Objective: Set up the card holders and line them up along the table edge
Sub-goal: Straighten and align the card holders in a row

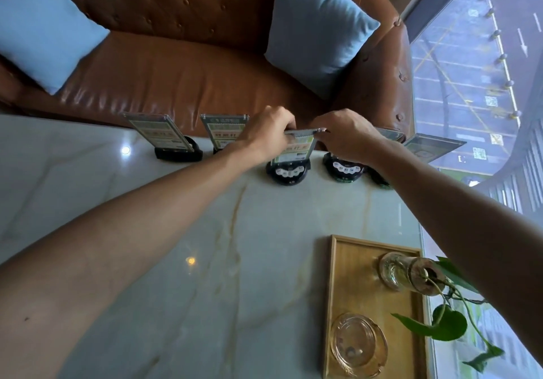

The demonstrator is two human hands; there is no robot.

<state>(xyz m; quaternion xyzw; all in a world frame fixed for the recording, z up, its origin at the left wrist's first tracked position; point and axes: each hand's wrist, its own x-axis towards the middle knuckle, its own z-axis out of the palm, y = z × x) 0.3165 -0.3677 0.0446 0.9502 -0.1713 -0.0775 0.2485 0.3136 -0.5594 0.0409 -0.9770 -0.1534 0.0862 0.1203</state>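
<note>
Several card holders with black round bases and clear upright panels holding green cards stand in a row along the far edge of the pale marble table (pixel 176 231). My left hand (pixel 266 131) and my right hand (pixel 343 136) both grip the top edge of the middle card holder (pixel 293 155), one at each upper corner. Two holders stand to its left, the far-left card holder (pixel 164 136) and the second card holder (pixel 224 131). Another holder's base (pixel 343 170) sits right of the held one, its panel hidden behind my right hand. The rightmost card holder (pixel 432 148) stands near the table corner.
A wooden tray (pixel 352 267) at the near right carries a glass vase with a leafy plant (pixel 411 273) and a glass ashtray (pixel 358 346). A brown leather sofa (pixel 182 79) with blue cushions lies beyond the far edge. A window runs along the right.
</note>
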